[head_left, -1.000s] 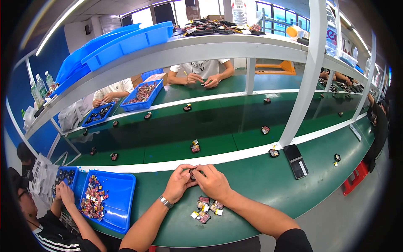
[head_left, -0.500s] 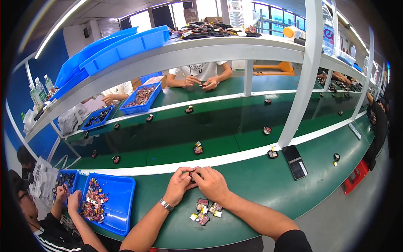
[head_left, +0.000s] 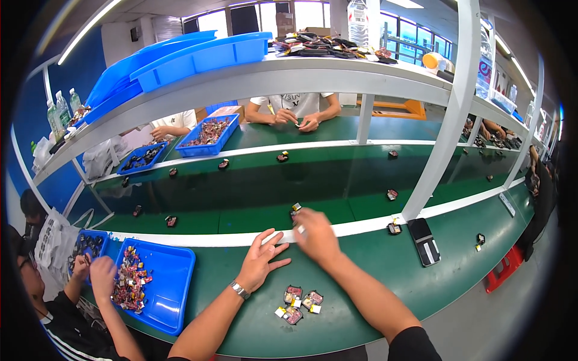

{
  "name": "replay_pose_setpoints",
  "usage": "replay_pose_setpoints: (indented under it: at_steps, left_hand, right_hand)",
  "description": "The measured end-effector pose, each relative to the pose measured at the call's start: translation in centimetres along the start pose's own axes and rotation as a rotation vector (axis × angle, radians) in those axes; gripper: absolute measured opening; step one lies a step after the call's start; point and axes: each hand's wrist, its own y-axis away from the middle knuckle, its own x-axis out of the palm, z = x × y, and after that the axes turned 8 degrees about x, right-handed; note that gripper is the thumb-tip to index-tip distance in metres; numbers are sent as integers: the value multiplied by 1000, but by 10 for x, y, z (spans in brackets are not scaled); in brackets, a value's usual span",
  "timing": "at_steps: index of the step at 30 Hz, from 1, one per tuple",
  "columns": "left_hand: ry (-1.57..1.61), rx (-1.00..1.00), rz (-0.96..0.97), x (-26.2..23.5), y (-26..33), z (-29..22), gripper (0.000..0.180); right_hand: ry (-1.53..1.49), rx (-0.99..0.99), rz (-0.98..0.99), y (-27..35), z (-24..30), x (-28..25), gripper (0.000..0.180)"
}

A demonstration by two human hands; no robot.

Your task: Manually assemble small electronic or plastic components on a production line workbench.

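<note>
My left hand (head_left: 262,260) is open above the green bench, fingers spread and nothing in them; a metal watch is on that wrist. My right hand (head_left: 318,237) reaches over the white rail toward the belt. Its fingers are smeared by motion, so whether they hold anything cannot be told. Just beyond those fingertips a small circuit module (head_left: 295,208) with a yellow-and-white tab is partly covered by the hand. Several similar modules, red and black with white tabs, form a cluster (head_left: 293,298) on the bench between my forearms.
A blue tray (head_left: 171,295) of small parts stands at my left, beside a co-worker's hands (head_left: 99,274). More modules dot the dark green belt (head_left: 253,204). A black case (head_left: 425,242) lies by the shelf post (head_left: 445,114). Across the belt, another person's hands (head_left: 298,119) work.
My hands have parted. The left opened and stayed near the rail, while the right moved forward and right toward the belt. The small piece formerly between them is no longer clearly visible.
</note>
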Motion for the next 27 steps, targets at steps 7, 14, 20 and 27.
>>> replay_pose_setpoints:
  at_steps: [7, 14, 20, 27]
  left_hand:
    - [-24, -18, 61, 0, -3, -2, 47]
    - [-53, -20, 55, -4, -1, -3, 41]
    - [-91, -2, -73, -12, -1, 5, 19]
    - [-73, -205, 194, -15, -6, -2, 34]
  right_hand:
    - [163, 366, 37, -32, -78, -7, 35]
    - [283, 309, 89, -17, -17, 33, 53]
    - [-88, 362, 135, -2, -31, 14, 56]
    - [-194, -16, 512, 32, 31, -69, 66]
